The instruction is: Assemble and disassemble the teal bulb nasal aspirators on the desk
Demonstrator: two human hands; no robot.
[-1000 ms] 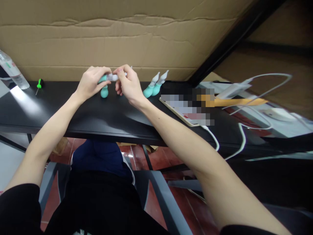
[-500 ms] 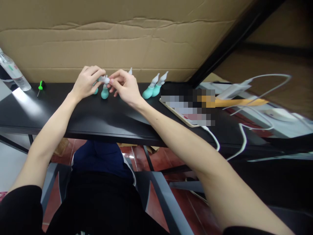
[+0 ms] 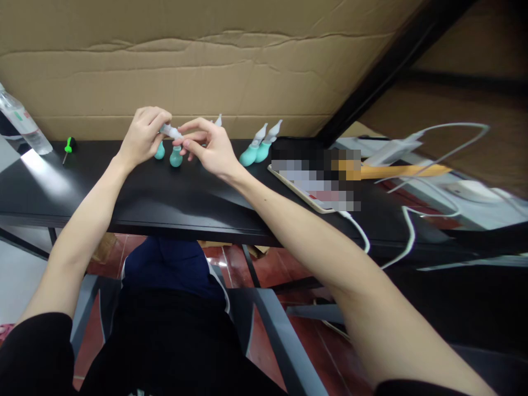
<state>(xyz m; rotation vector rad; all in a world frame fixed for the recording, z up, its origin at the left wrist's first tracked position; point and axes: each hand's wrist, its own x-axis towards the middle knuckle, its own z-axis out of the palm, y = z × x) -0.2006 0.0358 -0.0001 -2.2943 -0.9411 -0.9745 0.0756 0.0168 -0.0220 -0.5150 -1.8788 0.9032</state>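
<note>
My left hand (image 3: 142, 136) is closed around a nasal aspirator, whose translucent nozzle (image 3: 170, 131) sticks out to the right, tilted slightly down. Its bulb is hidden in my fingers. At the nozzle's tip, the bent thumb and fingers of my right hand (image 3: 212, 146) pinch around the end. Just below the hands, a teal bulb (image 3: 176, 158) stands on the black table, its top covered by my right fingers. Another teal bulb (image 3: 159, 151) shows partly under my left fingers. A pale nozzle tip (image 3: 218, 120) rises behind my right hand.
Two teal nasal aspirators, a nearer one (image 3: 248, 157) and its neighbour (image 3: 263, 153), lean right of my hands. Beyond them lies a phone (image 3: 301, 188) with a white cable (image 3: 358, 231). A green screwdriver (image 3: 68, 147) and water bottle (image 3: 25, 124) are at left; cardboard (image 3: 185, 82) stands behind.
The held nozzle has turned, its tip now angled downward to the right. Teal that showed at my left fingertips is out of sight. My right fingers have shifted slightly around the tip.
</note>
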